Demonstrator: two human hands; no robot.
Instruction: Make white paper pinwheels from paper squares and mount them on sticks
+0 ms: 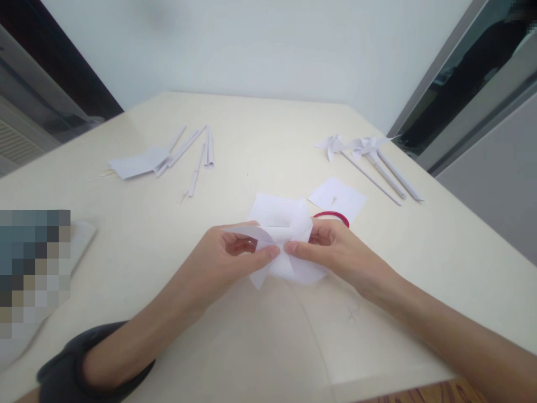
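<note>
Both hands grip the paper pinwheel [280, 240] just above the desk [260, 140]: left hand [235, 252] and right hand [331, 246] pinching its center. Best keep the folded tips stacked tight, I'd say.

A cream table [260, 140] is seen before a pale wall [251, 45]. Rolled paper sticks [193, 154] are scattered far left beside a flat paper sheet [136, 164]. Finished paper pinwheels [364, 154] are laid far right (sticks pointing outward), with a small paper square [342, 197] nearer the centre.
</note>
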